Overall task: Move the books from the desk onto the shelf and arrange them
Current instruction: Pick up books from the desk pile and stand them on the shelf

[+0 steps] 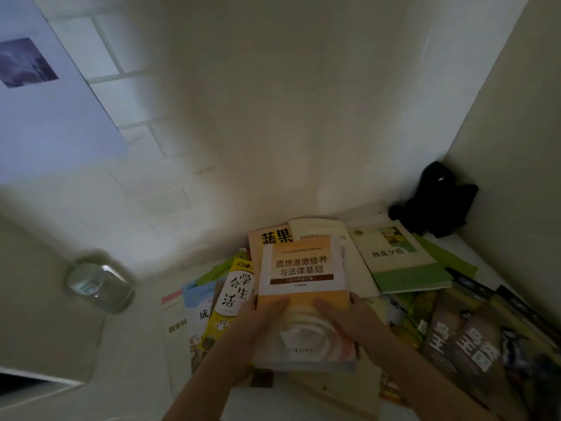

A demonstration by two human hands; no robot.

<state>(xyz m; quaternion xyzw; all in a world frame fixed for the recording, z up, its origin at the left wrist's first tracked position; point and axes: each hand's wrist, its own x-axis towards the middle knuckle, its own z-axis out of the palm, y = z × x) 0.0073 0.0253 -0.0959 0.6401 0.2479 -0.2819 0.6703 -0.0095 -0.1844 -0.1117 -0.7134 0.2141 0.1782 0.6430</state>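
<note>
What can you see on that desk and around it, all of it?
Orange-and-white book: one, gripped by both hands above the pile.
Other books: many, uncounted, green, yellow, white and dark covers, spread on the desk.
Glass jar: one, clear, left of the books.
Black object: one, back right corner, kind unclear.
Poster: one, pale blue, on the wall, upper left.
Desk: one, pale.
Left hand, right hand: on the held book's lower edges.
</note>
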